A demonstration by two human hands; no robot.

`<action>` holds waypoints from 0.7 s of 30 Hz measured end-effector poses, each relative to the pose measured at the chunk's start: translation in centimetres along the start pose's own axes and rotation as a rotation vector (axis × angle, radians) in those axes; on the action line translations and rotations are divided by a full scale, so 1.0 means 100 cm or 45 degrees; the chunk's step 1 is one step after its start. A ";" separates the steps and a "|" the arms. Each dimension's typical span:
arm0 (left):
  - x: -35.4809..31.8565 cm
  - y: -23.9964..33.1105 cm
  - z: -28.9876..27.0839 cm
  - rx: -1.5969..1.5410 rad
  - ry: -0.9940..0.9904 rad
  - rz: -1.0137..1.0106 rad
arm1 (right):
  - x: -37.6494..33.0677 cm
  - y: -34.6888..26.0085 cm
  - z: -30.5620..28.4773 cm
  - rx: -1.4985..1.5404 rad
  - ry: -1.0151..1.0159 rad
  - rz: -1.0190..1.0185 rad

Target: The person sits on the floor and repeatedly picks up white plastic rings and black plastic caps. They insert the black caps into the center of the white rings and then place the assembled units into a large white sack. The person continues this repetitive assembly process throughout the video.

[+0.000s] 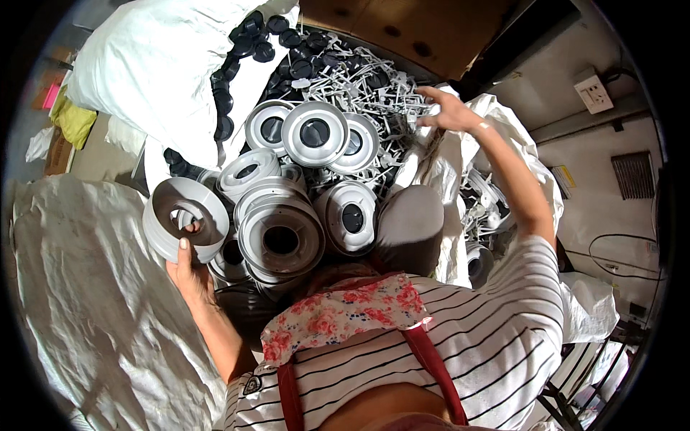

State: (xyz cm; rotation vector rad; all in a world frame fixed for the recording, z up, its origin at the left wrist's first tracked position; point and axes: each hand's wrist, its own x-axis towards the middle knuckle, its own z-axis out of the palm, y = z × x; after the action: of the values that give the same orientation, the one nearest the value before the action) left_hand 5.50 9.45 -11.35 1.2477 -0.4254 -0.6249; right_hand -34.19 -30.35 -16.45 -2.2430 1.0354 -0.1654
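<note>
My left hand (190, 276) grips a grey round plastic housing (164, 233) by its lower rim. The thumb lies outside, and fingertips show through its central hole. Held out at the upper right, my right hand (451, 113) has its fingers apart and nothing visible in them. It is beside a heap of thin grey plastic clips (366, 79). In front of my body, similar housings sit in a stack (280, 208). Farther off lie three grey discs (316, 154) with dark centres, and another such disc (338, 230) rests nearer my knee.
Black round caps (263, 52) are scattered along a white sack (158, 72) at the upper left. Another white sack (100, 287) covers the left side. On the right, an open sack (496, 115) holds more grey pieces. A cardboard box (402, 29) stands behind the heap.
</note>
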 end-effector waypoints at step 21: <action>0.008 -0.022 -0.009 0.166 0.218 -0.148 | 0.105 0.110 0.139 -0.843 -0.266 0.255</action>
State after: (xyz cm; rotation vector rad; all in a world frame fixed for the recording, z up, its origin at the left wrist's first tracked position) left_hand 6.26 9.17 -13.79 1.4460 -0.2554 -0.5900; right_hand -28.96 -36.01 -35.49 -2.6236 1.3218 0.5660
